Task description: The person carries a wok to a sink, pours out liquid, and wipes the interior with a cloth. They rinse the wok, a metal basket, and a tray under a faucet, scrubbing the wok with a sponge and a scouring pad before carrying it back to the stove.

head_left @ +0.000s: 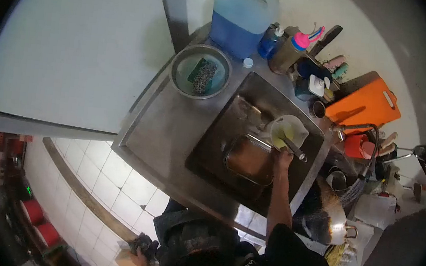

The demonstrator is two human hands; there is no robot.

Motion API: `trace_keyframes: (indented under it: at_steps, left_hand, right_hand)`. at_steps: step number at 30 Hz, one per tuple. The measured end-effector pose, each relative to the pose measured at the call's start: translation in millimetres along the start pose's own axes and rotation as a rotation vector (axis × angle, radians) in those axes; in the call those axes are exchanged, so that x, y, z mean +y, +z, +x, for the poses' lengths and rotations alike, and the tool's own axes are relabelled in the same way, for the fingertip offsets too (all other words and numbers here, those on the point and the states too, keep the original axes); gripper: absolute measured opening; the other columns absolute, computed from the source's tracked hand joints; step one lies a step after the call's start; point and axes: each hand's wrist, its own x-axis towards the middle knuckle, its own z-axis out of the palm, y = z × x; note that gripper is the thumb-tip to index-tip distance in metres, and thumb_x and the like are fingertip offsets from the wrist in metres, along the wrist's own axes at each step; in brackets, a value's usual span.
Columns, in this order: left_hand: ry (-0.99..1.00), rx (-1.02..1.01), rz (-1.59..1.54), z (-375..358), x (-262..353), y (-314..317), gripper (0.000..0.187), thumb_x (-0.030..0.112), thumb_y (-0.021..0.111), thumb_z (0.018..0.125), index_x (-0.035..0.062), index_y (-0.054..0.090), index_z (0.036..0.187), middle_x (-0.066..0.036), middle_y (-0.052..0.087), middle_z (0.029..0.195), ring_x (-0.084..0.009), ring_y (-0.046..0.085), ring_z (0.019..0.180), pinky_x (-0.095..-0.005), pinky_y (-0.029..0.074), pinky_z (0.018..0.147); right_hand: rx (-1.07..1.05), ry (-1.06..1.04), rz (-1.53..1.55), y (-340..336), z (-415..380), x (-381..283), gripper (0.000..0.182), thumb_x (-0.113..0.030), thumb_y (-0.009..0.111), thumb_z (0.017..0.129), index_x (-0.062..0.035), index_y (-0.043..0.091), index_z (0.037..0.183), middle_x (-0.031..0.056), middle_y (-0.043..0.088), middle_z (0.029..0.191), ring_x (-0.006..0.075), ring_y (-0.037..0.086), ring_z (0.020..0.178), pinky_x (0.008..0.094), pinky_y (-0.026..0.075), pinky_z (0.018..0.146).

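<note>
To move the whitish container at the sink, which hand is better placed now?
Probably the right hand: it is at the edge of the whitish container. The left hand is away from the sink, beside a dark bundle.

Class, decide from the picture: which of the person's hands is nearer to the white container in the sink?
Right. The right hand is at the near edge of the white container; the left hand is well away, beyond the front of the counter.

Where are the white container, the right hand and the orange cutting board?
White container (299,131): head view, wall at picture right.
Right hand (283,155): head view, middle of hand.
Orange cutting board (367,100): head view, broad face.
</note>
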Motion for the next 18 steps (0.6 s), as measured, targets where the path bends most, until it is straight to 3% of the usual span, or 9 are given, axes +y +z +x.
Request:
trace_keyframes:
  at_steps: [1, 3, 4, 7, 8, 9, 11, 15, 18]
  left_hand:
    - [0.086, 0.033, 0.052, 24, -18, 17, 0.068, 0.037, 0.066, 0.087, -0.0104, 0.044, 0.132, -0.028, 0.059, 0.119, -0.0411, 0.058, 0.106, -0.0445, 0.045, 0.094]
    - [0.265, 0.105, 0.144, 68, -34, 40, 0.076, 0.049, 0.064, 0.088, -0.0053, 0.041, 0.137, -0.03, 0.06, 0.117, -0.0437, 0.058, 0.105, -0.046, 0.045, 0.092]
    - [0.101, -0.128, 0.02, 78, -14, 34, 0.075, 0.047, 0.064, 0.088, -0.0061, 0.04, 0.136, -0.029, 0.059, 0.119, -0.0421, 0.057, 0.108, -0.0466, 0.044, 0.094]
    - [0.154, -0.264, -0.098, 78, 61, 12, 0.071, 0.041, 0.064, 0.089, -0.0066, 0.038, 0.135, -0.027, 0.059, 0.116, -0.0385, 0.057, 0.105, -0.0445, 0.044, 0.094]
    - [0.27, -0.158, -0.003, 125, 30, 43, 0.06, 0.036, 0.065, 0.085, -0.0059, 0.048, 0.124, -0.03, 0.061, 0.112, -0.0429, 0.062, 0.097, -0.0482, 0.049, 0.083]
    - [0.283, -0.162, -0.01, 137, 37, 45, 0.06, 0.036, 0.065, 0.085, -0.0059, 0.048, 0.124, -0.03, 0.061, 0.112, -0.0429, 0.062, 0.097, -0.0482, 0.049, 0.083]
    - [0.181, -0.171, -0.247, 150, 58, 48, 0.053, 0.032, 0.065, 0.085, -0.0059, 0.048, 0.117, -0.029, 0.062, 0.108, -0.042, 0.062, 0.094, -0.0475, 0.049, 0.081]
    - [0.272, -0.226, -0.367, 182, 87, 47, 0.051, 0.034, 0.066, 0.085, -0.0035, 0.048, 0.114, -0.026, 0.062, 0.104, -0.0383, 0.062, 0.09, -0.0463, 0.049, 0.079]
    - [0.294, -0.261, -0.377, 199, 100, 44, 0.048, 0.032, 0.066, 0.086, -0.0044, 0.047, 0.11, -0.024, 0.062, 0.1, -0.0347, 0.062, 0.087, -0.0449, 0.05, 0.077]
  right_hand:
    - [0.013, -0.009, 0.001, 1, -19, -22, 0.038, -0.011, 0.055, 0.09, -0.0011, 0.047, 0.126, 0.0143, 0.064, 0.103, 0.0279, 0.065, 0.089, 0.0367, 0.058, 0.073]
    - [-0.22, 0.049, -0.223, 14, -63, -80, 0.035, -0.012, 0.051, 0.092, 0.0044, 0.047, 0.122, 0.0162, 0.064, 0.1, 0.0245, 0.067, 0.077, 0.0342, 0.058, 0.065]
    - [-0.313, 0.032, -0.296, 17, -75, -95, 0.034, -0.013, 0.049, 0.092, 0.0069, 0.048, 0.119, 0.0178, 0.065, 0.097, 0.0224, 0.067, 0.067, 0.0311, 0.058, 0.059]
    - [-0.374, 0.107, -0.422, 35, -130, -131, 0.032, -0.009, 0.048, 0.094, 0.0075, 0.046, 0.12, 0.0201, 0.065, 0.096, 0.0256, 0.068, 0.071, 0.0332, 0.06, 0.058]
    - [-0.365, 0.096, -0.415, 50, -155, -145, 0.032, -0.009, 0.048, 0.094, 0.0075, 0.046, 0.12, 0.0201, 0.065, 0.096, 0.0256, 0.068, 0.071, 0.0332, 0.06, 0.058]
    - [-0.375, 0.117, -0.428, 72, -183, -157, 0.034, -0.009, 0.049, 0.091, 0.0084, 0.047, 0.121, 0.0198, 0.065, 0.096, 0.0259, 0.068, 0.069, 0.0328, 0.06, 0.058]
    - [-0.373, 0.136, -0.44, 104, -222, -161, 0.037, -0.009, 0.05, 0.089, 0.0093, 0.048, 0.121, 0.0195, 0.065, 0.096, 0.0262, 0.067, 0.067, 0.0324, 0.059, 0.058]
    - [-0.451, 0.211, -0.519, 153, -274, -140, 0.047, -0.009, 0.052, 0.089, 0.01, 0.041, 0.131, 0.0225, 0.061, 0.107, 0.0321, 0.067, 0.089, 0.0369, 0.061, 0.061]
    - [-0.649, 0.223, -0.589, 190, -292, -119, 0.045, -0.014, 0.047, 0.096, 0.0099, 0.04, 0.134, 0.0273, 0.057, 0.121, 0.0361, 0.068, 0.092, 0.0391, 0.063, 0.064]
